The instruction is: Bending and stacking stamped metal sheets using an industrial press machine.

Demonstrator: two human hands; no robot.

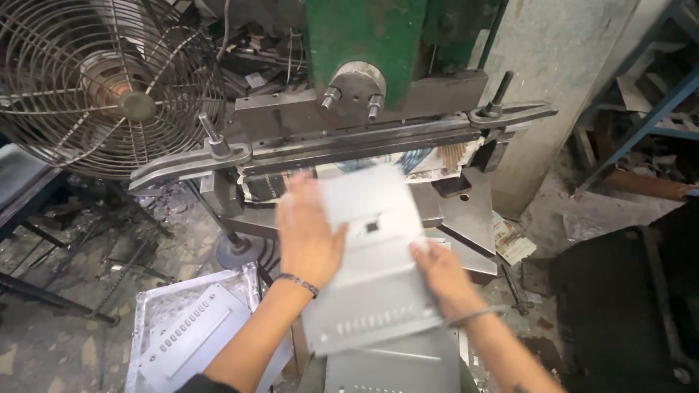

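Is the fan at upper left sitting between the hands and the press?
No. The fan stands off to the left of the press, while both hands, left hand and right hand, hold the metal sheet before it.

a fan (109, 84) stood upper left, the press (364, 109) top centre, a sheet-metal panel (375, 262) centre frame before it, stacked panels (189, 331) lower left.

The sheet panel (375, 262) was pale metal, smooth with a dull sheen. The press (364, 138) was dark, worn steel, matt and oily-looking, its upper body painted green. The fan guard (95, 80) was thin wire, dusty and tarnished. The floor (44, 342) looked like rough, dirty concrete.
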